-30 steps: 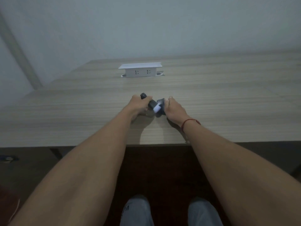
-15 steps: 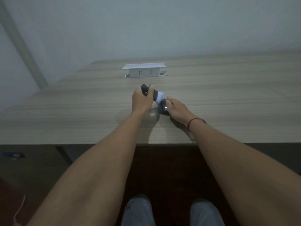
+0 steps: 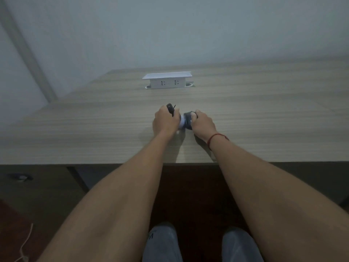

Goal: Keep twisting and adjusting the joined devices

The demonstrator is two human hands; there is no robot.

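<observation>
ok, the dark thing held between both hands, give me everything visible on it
The dark object is small, dark grey to black, with a white or pale band in the middle between the two hands. The left hand grips its left part, whose rounded black end and a thin black strap or tab stick out above the fist. The right hand grips a rounded dark end, thumb on top. It lies roughly level, just above or on the wooden table, near the front edge. Material looks like matte plastic or rubber; what it is cannot be told.
</observation>
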